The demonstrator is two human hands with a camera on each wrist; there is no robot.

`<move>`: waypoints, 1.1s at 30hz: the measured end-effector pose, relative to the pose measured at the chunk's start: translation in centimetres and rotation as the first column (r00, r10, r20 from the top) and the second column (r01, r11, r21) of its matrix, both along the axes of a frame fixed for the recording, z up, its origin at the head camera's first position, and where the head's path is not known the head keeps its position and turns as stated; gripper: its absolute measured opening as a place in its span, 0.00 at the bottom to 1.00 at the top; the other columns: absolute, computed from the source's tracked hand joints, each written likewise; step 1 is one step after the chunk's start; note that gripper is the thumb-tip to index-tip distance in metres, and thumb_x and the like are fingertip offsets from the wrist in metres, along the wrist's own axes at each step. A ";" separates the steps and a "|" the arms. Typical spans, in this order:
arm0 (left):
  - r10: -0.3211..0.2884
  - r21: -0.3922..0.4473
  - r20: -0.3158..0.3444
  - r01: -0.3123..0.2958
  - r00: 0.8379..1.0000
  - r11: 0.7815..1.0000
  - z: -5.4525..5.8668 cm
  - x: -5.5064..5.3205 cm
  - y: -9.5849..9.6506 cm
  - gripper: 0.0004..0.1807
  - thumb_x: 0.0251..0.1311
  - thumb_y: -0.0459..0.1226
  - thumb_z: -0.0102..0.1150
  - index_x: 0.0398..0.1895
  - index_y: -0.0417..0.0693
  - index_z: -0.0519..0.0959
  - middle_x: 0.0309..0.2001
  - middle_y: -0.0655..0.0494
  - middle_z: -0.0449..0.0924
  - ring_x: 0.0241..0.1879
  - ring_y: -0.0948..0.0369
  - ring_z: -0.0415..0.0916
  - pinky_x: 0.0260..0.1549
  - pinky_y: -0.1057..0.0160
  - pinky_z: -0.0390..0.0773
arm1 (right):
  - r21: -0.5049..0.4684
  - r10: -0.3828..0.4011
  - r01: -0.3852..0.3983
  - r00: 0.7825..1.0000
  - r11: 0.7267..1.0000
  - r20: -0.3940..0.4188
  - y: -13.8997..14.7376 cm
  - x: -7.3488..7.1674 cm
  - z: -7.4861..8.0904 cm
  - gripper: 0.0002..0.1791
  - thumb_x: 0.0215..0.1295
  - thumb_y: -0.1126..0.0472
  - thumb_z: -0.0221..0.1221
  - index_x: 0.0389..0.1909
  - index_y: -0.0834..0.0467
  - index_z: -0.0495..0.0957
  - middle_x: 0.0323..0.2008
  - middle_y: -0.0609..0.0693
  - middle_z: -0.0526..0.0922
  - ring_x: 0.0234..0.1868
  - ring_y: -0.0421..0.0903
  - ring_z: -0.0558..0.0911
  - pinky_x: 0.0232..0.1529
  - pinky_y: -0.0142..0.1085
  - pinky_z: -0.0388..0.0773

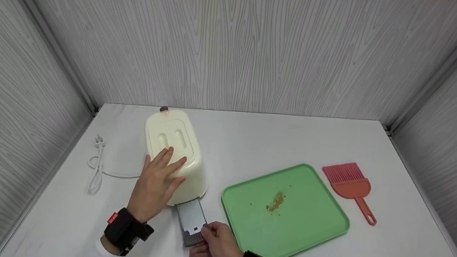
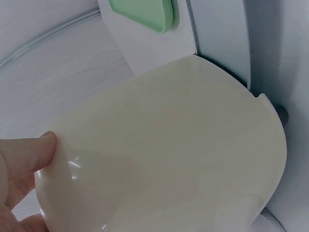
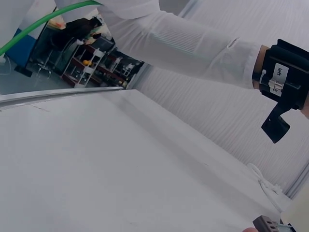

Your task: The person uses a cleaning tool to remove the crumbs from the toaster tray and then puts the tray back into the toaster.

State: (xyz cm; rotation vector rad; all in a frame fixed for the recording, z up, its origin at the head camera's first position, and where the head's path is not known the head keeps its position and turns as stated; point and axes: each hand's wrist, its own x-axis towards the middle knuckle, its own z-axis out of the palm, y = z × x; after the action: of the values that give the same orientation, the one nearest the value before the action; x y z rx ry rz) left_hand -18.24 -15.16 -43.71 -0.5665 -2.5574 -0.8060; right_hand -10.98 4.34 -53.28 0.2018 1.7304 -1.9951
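A cream toaster (image 1: pixel 192 171) with two long slots on top stands at the left of the table. My left hand (image 1: pixel 155 186) rests on its top, fingers spread and straight. In the left wrist view the toaster's smooth wall (image 2: pixel 164 140) fills the middle, the thumb (image 2: pixel 29 152) at its edge. A grey metal crumb tray (image 1: pixel 192 216) sticks out of the toaster's near end. My right hand (image 1: pixel 220 241) pinches the dark end of that tray between thumb and fingers. Only the tray's end (image 3: pixel 266 223) and a fingertip show in the right wrist view.
A green tray (image 1: pixel 302 230) with a small heap of brown crumbs (image 1: pixel 276 202) lies right of the toaster. Beyond it is a red dustpan brush (image 1: pixel 349 186). The toaster's white cord and plug (image 1: pixel 98 162) lie at the left. Grey wood-grain walls enclose the table.
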 end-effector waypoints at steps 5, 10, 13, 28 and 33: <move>0.004 0.017 0.003 -0.004 1.000 1.000 0.0 0.1 0.0 0.25 0.65 0.36 0.71 0.65 0.44 0.83 0.74 0.31 0.71 0.77 0.37 0.66 0.74 0.21 0.54 | 0.016 -0.004 0.004 1.000 1.000 -0.005 -0.3 -0.4 0.1 0.06 0.82 0.68 0.49 0.47 0.66 0.73 0.39 0.60 0.89 0.29 0.46 0.92 0.34 0.36 0.91; 0.001 0.034 -0.001 -0.001 1.000 0.999 0.1 0.1 -0.1 0.25 0.64 0.34 0.72 0.65 0.44 0.83 0.74 0.31 0.71 0.77 0.37 0.66 0.74 0.21 0.53 | 0.016 0.003 -0.003 1.000 1.000 -0.016 -0.3 -0.9 0.1 0.07 0.82 0.68 0.48 0.48 0.67 0.73 0.39 0.61 0.89 0.30 0.47 0.93 0.34 0.36 0.91; 0.001 0.034 0.000 -0.001 1.000 0.999 0.0 0.1 -0.1 0.25 0.64 0.35 0.72 0.65 0.44 0.83 0.74 0.31 0.71 0.77 0.37 0.66 0.74 0.21 0.53 | 0.016 0.001 -0.001 1.000 1.000 -0.020 -0.4 -1.2 0.2 0.07 0.82 0.67 0.49 0.48 0.67 0.73 0.40 0.61 0.89 0.30 0.46 0.93 0.34 0.36 0.91; -0.006 0.034 0.022 0.005 1.000 0.999 0.0 0.1 0.0 0.25 0.65 0.37 0.71 0.66 0.45 0.82 0.75 0.31 0.70 0.78 0.36 0.64 0.75 0.22 0.51 | 0.047 -0.044 0.046 0.999 0.998 -0.030 -1.3 -2.7 -0.1 0.08 0.82 0.66 0.51 0.48 0.68 0.75 0.38 0.62 0.91 0.31 0.49 0.93 0.34 0.37 0.91; -0.003 0.034 0.013 0.002 1.000 0.999 0.0 0.1 0.1 0.25 0.65 0.36 0.71 0.66 0.45 0.83 0.74 0.32 0.70 0.77 0.37 0.65 0.75 0.22 0.52 | 0.047 -0.033 0.035 0.998 0.998 -0.054 -1.4 -3.1 -0.2 0.09 0.82 0.66 0.51 0.49 0.69 0.75 0.38 0.63 0.91 0.33 0.50 0.94 0.34 0.36 0.91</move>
State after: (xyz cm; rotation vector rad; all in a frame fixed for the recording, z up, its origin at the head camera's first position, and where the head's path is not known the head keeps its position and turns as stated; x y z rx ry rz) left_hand -18.10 -15.07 -43.73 -0.5555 -2.5504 -0.8548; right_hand -14.13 2.99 -53.43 0.1967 1.8209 -2.0014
